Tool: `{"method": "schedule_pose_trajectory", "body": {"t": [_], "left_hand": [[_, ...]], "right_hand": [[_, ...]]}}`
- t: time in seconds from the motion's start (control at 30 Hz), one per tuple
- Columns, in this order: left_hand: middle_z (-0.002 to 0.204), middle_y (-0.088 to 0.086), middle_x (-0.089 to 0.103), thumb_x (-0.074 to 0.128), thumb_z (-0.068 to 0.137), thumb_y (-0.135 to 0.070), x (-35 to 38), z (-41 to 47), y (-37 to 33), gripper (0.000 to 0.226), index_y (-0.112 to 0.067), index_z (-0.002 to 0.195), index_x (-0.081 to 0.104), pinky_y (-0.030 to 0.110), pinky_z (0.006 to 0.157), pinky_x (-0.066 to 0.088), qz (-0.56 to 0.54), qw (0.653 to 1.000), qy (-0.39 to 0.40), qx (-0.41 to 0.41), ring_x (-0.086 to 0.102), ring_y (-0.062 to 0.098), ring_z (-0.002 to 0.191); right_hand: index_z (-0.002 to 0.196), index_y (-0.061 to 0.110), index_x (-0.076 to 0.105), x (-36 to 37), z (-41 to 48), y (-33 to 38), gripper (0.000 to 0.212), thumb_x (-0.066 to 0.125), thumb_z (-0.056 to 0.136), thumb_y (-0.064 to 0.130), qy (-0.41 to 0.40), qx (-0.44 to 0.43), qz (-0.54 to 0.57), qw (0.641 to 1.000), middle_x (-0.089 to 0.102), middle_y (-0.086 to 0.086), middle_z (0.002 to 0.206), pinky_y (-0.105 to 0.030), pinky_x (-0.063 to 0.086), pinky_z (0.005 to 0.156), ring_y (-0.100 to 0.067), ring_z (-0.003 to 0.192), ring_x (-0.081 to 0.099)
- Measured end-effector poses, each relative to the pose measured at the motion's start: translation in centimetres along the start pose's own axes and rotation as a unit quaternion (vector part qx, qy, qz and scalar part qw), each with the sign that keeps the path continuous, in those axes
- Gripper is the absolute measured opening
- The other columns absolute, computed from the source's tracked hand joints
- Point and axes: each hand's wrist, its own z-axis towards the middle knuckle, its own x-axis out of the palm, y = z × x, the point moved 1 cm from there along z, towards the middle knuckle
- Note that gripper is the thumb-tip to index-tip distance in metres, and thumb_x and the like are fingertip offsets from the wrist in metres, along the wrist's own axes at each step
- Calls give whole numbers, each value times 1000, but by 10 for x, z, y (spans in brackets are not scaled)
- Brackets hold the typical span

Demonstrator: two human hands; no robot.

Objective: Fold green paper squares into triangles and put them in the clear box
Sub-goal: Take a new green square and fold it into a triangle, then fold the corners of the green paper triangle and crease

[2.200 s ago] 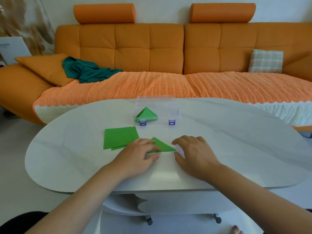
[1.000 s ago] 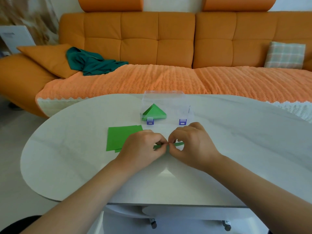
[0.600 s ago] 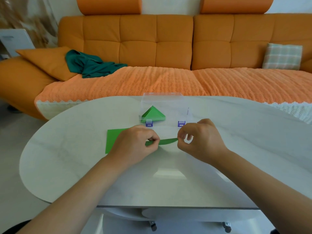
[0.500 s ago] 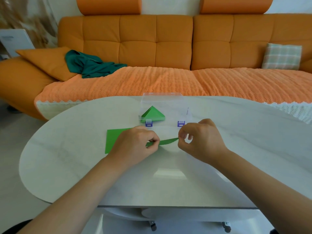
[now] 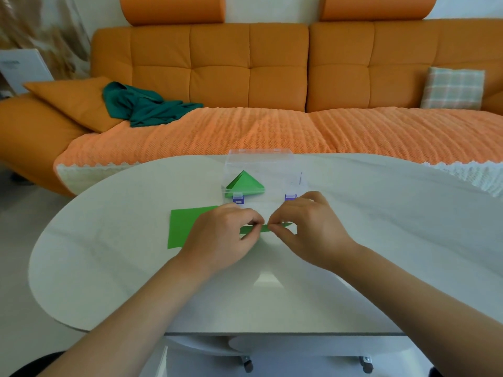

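Progress stood partway: the box (image 5: 261, 164) already held folded triangles (image 5: 245, 185), one or perhaps two, the clear wall making the count hard to judge. Just in front of the box, both hands pinched a paper (image 5: 261, 228) seen nearly edge-on. The left hand (image 5: 220, 238) had thumb and forefinger closed on its left part, the right hand (image 5: 313, 232) near its middle. In front of the box and to its left, unfolded squares (image 5: 182, 227) lay on the table (image 5: 381, 227), so more folding and boxing was left.

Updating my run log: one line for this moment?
left hand: pinches folded green paper piece; right hand: same; clear plastic box: green paper triangle inside
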Motion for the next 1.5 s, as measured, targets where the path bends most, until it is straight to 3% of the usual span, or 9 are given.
{"method": "schedule_pose_trajectory", "body": {"t": [0.13,0.47,0.57,0.73,0.93,1.13,1.23,1.37,1.5], "left_hand": [[73,-8,68,53,85,-37,5,3,-2,24,-28,87,75,34,56,52,-8,1000,9,-1,62,13,69],[64,-14,60,69,72,-21,-21,6,21,6,-25,70,72,30,56,52,-6,1000,13,-10,56,5,60],[67,-11,64,65,76,-29,-32,3,40,9,-26,74,73,33,60,53,27,998,42,-31,60,9,62],[77,-12,68,68,87,-22,-45,-4,57,7,-26,84,73,37,66,55,55,994,41,-80,62,10,72],[94,-9,70,58,90,-35,-30,-5,18,26,-21,105,74,25,77,52,12,999,-47,-4,62,8,93],[76,-11,68,60,86,-31,-15,-3,5,20,-24,87,78,28,59,51,-4,999,-33,16,60,7,75],[70,-15,64,64,79,-25,-22,-2,13,13,-25,79,77,20,58,46,-3,999,-34,-2,55,1,69],[73,-12,67,61,79,-30,-40,-4,43,16,-27,80,77,32,60,54,32,999,-2,-30,62,9,69],[79,-10,71,71,85,-20,-51,-5,61,11,-28,87,77,37,67,57,72,993,-1,-92,64,11,73]], "right_hand": [[81,29,72,-1,1,2,8,67,86,33,-5,-13,-3,1000,70,16,76,-33,42,84,-9,64,59],[81,31,70,-13,3,-14,8,65,87,28,-7,23,-12,1000,67,19,78,-35,40,88,-7,66,61],[80,30,69,-17,3,-19,9,65,86,26,-18,32,-11,999,69,18,79,-34,40,85,-5,64,60],[81,27,70,-25,3,-27,11,72,85,17,-29,51,-19,998,70,17,81,-34,40,82,0,61,49],[81,28,70,-18,6,-5,7,67,86,23,-7,-7,-27,1000,69,16,78,-35,42,84,-8,66,60],[82,26,70,-13,10,7,8,64,87,26,-9,-40,-24,999,68,14,78,-34,42,83,-10,64,57],[82,27,70,-15,11,1,10,61,88,27,-12,-25,-21,999,68,15,79,-35,42,83,-9,65,59],[83,26,70,-22,13,-13,7,67,87,22,-27,11,-11,1000,70,15,81,-36,42,82,-7,66,60],[85,27,73,-24,13,-18,7,71,88,20,-3,48,13,999,72,15,83,-31,42,81,1,65,55]]}}
